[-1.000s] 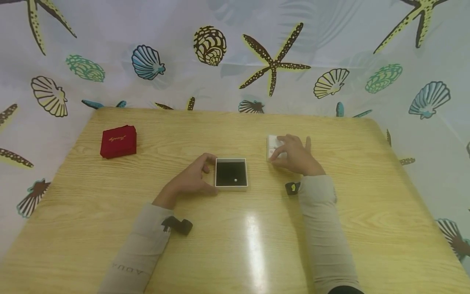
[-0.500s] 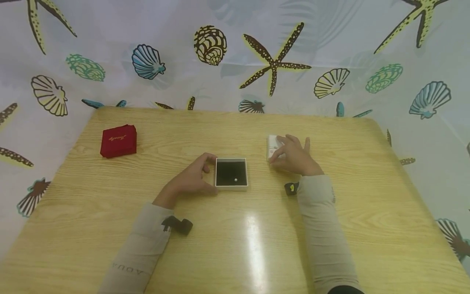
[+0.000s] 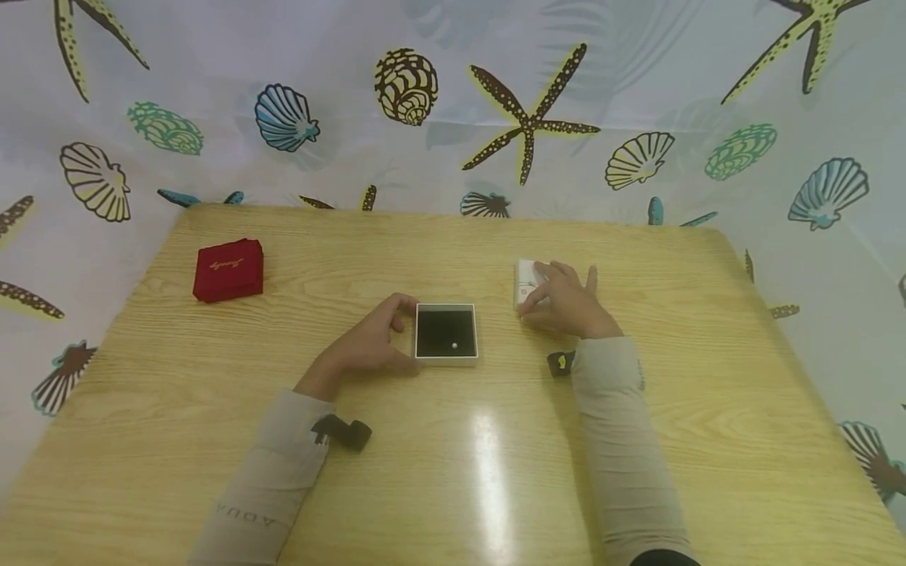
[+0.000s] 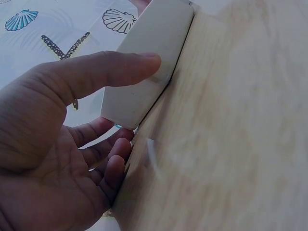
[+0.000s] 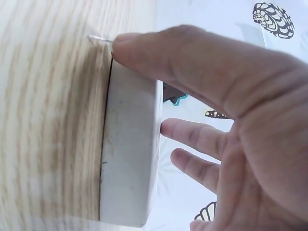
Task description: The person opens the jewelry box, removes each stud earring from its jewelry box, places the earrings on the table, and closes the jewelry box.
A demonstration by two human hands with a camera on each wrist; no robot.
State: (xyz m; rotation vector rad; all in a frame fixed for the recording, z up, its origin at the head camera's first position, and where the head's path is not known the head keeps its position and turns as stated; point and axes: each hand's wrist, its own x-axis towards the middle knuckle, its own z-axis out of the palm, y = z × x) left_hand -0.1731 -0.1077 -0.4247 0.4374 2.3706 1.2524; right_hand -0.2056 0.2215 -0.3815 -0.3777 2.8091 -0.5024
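Note:
My left hand (image 3: 370, 339) holds a shallow white box (image 3: 446, 362) by its left side, thumb on the near wall and fingers at the far corner. A black lining (image 3: 439, 326) covers the box's inside, and a small white pearl-like bead (image 3: 454, 346) lies on it. To the right, my right hand (image 3: 566, 303) is over a white printed box lid (image 3: 527, 273) on the table. Its thumb and index finger pinch a thin silvery pin (image 5: 100, 38) at the lid's near left corner. Most of that pin is hidden by the fingertips; its kind I cannot tell.
A dark red jewelry box or pouch (image 3: 230, 271) with gold lettering rests at the back left of the wooden table (image 3: 396, 487). Behind the table hangs a white cloth (image 3: 340, 47) printed with shells and starfish. Black camera mounts (image 3: 343, 432) sit at the wrists.
My right hand and forearm have shifted very slightly to the left beside the lid. The left hand and the white box hold still.

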